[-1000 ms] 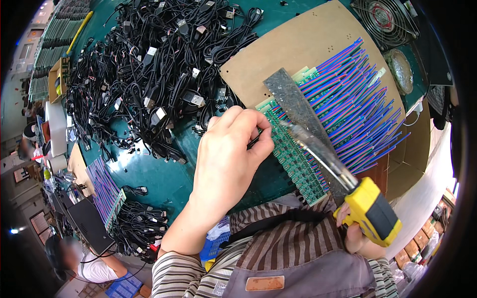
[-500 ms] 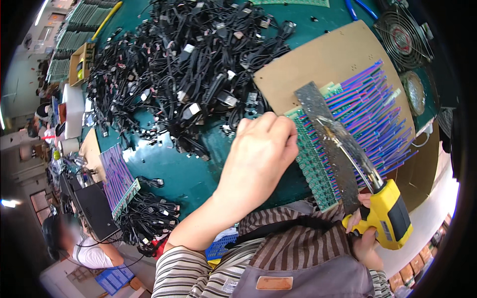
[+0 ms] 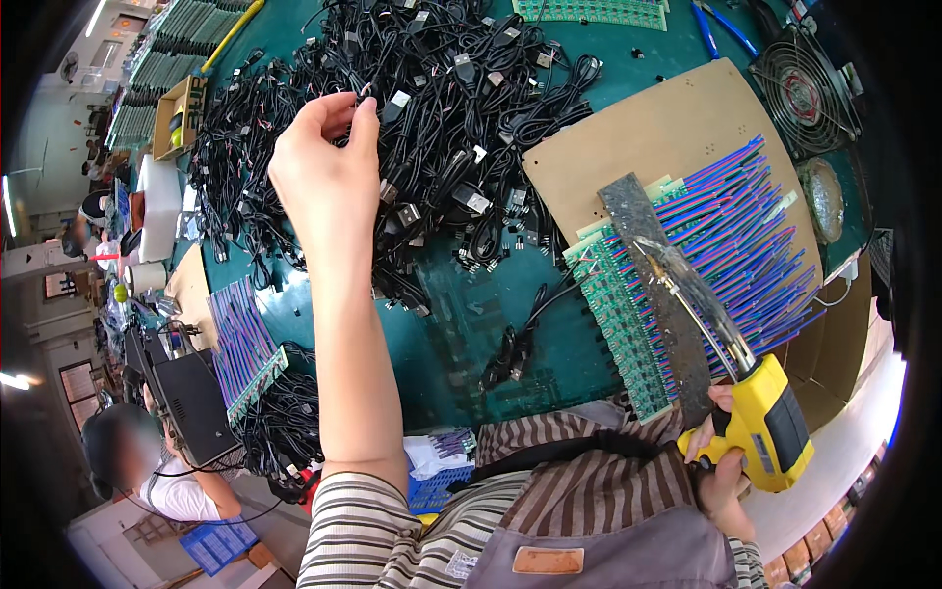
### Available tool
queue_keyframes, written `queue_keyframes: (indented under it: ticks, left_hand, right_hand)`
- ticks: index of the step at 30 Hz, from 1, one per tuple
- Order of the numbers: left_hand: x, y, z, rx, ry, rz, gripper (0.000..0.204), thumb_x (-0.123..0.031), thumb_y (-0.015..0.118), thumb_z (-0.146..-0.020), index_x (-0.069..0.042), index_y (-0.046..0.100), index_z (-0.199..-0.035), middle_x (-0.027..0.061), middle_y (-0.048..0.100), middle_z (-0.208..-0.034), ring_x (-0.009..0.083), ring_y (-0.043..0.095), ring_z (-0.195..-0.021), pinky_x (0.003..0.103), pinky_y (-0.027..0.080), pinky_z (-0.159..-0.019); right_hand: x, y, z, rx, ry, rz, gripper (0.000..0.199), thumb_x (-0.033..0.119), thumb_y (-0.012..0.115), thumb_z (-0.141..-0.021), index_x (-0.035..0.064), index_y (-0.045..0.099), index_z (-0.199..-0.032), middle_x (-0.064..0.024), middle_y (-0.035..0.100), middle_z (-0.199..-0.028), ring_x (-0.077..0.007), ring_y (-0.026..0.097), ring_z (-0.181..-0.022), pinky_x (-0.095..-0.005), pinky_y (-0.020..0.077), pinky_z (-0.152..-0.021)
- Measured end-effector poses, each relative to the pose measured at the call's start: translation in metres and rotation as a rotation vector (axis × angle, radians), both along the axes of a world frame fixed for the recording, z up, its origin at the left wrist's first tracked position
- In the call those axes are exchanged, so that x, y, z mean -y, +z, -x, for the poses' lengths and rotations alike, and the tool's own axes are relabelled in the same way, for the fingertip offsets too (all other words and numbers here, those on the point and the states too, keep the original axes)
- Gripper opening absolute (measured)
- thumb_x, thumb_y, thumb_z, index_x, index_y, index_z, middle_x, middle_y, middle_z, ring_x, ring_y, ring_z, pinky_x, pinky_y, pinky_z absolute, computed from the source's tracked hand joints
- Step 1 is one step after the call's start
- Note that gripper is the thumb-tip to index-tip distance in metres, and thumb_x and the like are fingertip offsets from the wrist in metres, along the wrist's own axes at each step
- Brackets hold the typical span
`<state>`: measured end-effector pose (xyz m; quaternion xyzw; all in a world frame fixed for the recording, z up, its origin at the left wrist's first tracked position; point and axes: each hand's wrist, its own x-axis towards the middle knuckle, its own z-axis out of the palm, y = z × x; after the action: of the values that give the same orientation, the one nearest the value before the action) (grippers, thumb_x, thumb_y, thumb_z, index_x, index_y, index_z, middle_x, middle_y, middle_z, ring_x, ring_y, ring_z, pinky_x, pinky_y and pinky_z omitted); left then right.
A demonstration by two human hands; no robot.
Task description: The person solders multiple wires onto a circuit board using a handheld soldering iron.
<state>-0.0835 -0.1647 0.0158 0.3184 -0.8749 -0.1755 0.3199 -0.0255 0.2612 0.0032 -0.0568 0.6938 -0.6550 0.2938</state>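
My left hand (image 3: 329,172) reaches over a big heap of black USB cables (image 3: 461,147), thumb and forefinger pinched at the thin wire end of one cable. In my right hand (image 3: 721,481) is a yellow and black soldering gun (image 3: 780,427), its tip pointing up and left over a dark flat bar (image 3: 672,324). The bar lies across a green circuit board panel (image 3: 618,324); rows of blue, red and purple wires (image 3: 736,231) fan out to its right. One black cable (image 3: 510,353) lies on the green mat, its thin end at the panel's left edge.
A brown cardboard sheet (image 3: 657,118) lies under the panel. At the right are a round fan (image 3: 805,93) and a coil of solder wire (image 3: 822,201). Another wired panel (image 3: 245,344) and more cables sit at the left, near a seated person (image 3: 177,481). Blue pliers (image 3: 721,29) lie at the back.
My left hand has moved from the panel's edge up and left onto the cable heap. The cable at the panel's left edge now shows. The soldering gun stays in place.
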Motion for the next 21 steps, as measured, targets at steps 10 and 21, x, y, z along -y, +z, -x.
queue_keyframes:
  ticks: [10,21]
  left_hand:
    - [-0.046,0.043,-0.022,-0.127,-0.367,-0.142,0.011,-0.001,0.075,-0.078,-0.003,0.075,-0.089,0.005,0.072,-0.08,0.0086,0.064,-0.074,0.024,0.049,-0.07]
    - [-0.126,0.0,-0.043,0.205,-0.709,-0.115,0.01,-0.001,0.075,-0.073,-0.005,0.068,-0.078,0.0035,0.069,-0.075,0.0162,0.06,-0.064,0.029,0.043,-0.068]
  right_hand:
    - [0.006,0.001,0.0,-0.003,-0.026,-0.063,0.087,0.067,0.051,-0.088,-0.0049,0.037,-0.134,-0.0119,0.05,-0.12,-0.0142,0.05,-0.062,-0.0283,0.0438,-0.054]
    - [0.004,-0.005,-0.003,-0.013,-0.059,0.042,0.083,0.065,0.055,-0.087,-0.0025,0.04,-0.133,-0.0129,0.046,-0.133,-0.0137,0.051,-0.066,-0.0289,0.0452,-0.056]
